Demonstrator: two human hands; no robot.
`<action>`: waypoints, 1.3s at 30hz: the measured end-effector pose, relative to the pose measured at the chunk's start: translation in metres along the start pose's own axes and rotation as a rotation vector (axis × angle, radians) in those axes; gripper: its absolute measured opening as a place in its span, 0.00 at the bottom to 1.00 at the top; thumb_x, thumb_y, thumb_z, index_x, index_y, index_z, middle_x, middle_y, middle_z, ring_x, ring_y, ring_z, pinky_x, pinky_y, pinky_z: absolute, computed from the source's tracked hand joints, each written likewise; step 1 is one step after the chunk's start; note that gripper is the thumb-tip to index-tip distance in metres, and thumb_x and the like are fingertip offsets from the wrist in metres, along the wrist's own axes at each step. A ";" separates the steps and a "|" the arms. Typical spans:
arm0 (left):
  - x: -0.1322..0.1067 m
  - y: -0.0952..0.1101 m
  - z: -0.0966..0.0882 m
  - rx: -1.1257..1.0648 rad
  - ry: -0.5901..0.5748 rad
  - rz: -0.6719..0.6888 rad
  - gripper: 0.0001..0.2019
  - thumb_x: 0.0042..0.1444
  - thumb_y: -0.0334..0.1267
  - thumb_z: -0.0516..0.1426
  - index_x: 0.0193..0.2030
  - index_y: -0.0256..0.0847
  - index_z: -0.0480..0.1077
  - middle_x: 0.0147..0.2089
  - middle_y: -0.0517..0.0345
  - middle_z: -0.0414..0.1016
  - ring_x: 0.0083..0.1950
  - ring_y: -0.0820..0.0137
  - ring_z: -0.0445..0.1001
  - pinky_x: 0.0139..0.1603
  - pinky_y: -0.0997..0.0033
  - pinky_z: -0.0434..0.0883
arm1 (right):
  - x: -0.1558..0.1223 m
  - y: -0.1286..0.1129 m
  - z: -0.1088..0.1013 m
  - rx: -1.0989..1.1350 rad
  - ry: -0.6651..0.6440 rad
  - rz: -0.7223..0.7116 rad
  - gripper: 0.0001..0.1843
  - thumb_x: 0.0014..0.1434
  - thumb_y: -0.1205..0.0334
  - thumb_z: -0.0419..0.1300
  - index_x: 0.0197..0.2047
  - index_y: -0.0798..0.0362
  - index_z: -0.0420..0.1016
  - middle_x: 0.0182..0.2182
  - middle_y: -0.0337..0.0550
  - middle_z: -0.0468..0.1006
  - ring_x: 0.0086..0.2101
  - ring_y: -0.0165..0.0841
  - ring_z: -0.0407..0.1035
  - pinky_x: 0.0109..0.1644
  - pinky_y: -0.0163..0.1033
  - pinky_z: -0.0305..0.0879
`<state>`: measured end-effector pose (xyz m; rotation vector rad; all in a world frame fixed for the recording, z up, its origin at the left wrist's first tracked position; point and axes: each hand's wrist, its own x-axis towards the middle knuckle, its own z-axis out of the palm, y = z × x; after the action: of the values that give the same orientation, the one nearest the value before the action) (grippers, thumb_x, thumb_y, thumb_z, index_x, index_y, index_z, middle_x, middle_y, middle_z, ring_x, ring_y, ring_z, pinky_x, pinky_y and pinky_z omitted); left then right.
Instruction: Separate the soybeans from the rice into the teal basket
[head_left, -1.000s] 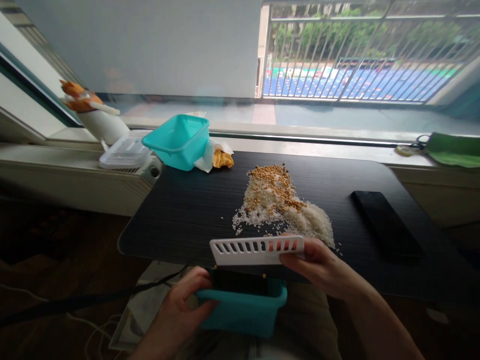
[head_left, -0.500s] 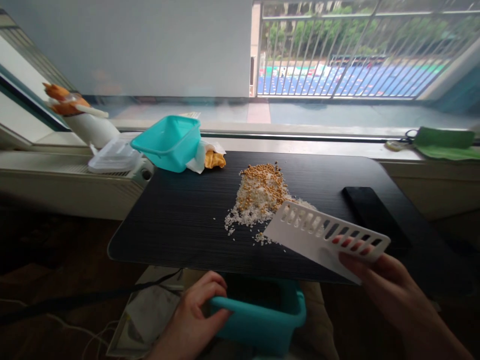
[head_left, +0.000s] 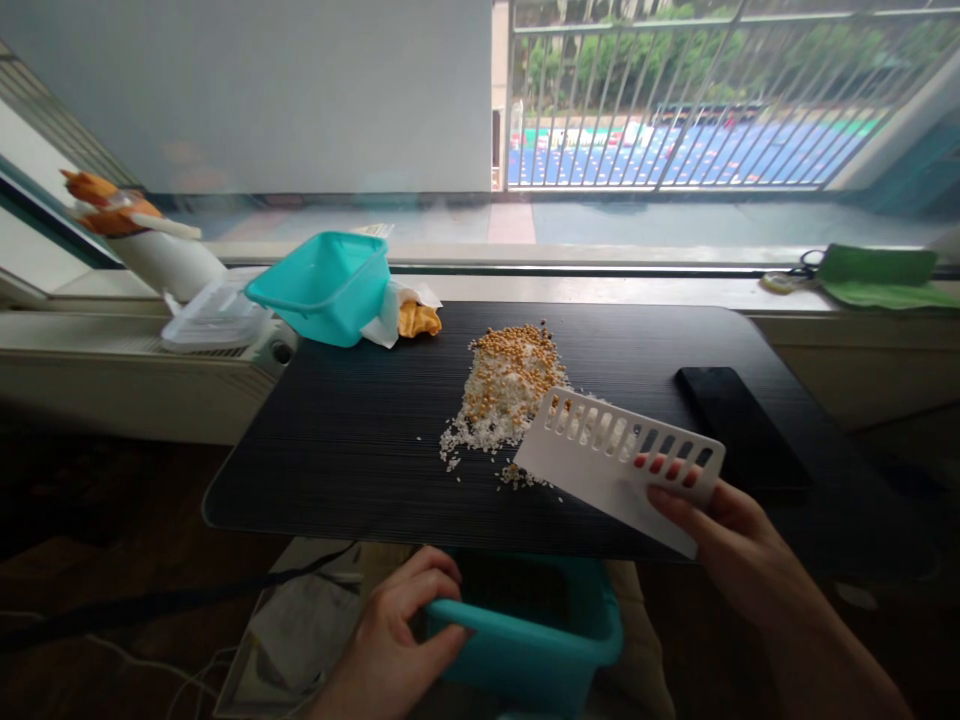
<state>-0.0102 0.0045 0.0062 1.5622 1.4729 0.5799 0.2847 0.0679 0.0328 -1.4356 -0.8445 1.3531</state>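
My right hand (head_left: 724, 535) is closed on the right end of a white slotted plastic plate (head_left: 600, 465), tilted over the table. The plate's left part is close to a pile of white rice and yellow beans (head_left: 510, 380) and hides some of its right side. A few loose grains (head_left: 519, 477) lie in front of the pile. Below the table's front edge, my left hand (head_left: 409, 625) grips the rim of a turquoise plastic bin (head_left: 532, 630), thumb outside and fingers over the rim. The bin's inside is dark, and I cannot make out its contents.
On the black table (head_left: 322, 450), a second turquoise bin (head_left: 322, 290) leans at the back left beside crumpled tissue and an orange-yellow cloth (head_left: 418, 320). A black phone (head_left: 735, 420) lies at the right. A green cloth (head_left: 877, 275) and a clear lid (head_left: 217, 312) rest near the window.
My right hand has moved left with the slotted plate, whose tilt has changed slightly. My left hand stays on the bin's rim. The whole view has shifted a little.
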 end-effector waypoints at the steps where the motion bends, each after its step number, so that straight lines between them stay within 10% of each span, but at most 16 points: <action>1: 0.000 0.000 0.000 0.001 -0.005 0.001 0.08 0.46 0.24 0.57 0.25 0.42 0.71 0.38 0.60 0.74 0.41 0.69 0.76 0.41 0.78 0.69 | -0.001 0.000 0.000 0.010 -0.006 0.014 0.16 0.44 0.51 0.73 0.38 0.44 0.84 0.44 0.40 0.84 0.49 0.46 0.74 0.58 0.47 0.63; 39: -0.001 -0.004 -0.001 -0.037 -0.024 -0.018 0.08 0.47 0.23 0.57 0.27 0.41 0.71 0.39 0.61 0.72 0.41 0.70 0.75 0.41 0.80 0.67 | -0.002 0.009 -0.008 -0.003 -0.166 0.059 0.13 0.47 0.52 0.72 0.38 0.43 0.85 0.41 0.41 0.85 0.44 0.42 0.76 0.50 0.42 0.70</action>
<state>-0.0137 0.0034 0.0040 1.5217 1.4489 0.5729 0.2912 0.0618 0.0242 -1.3736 -0.9173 1.5320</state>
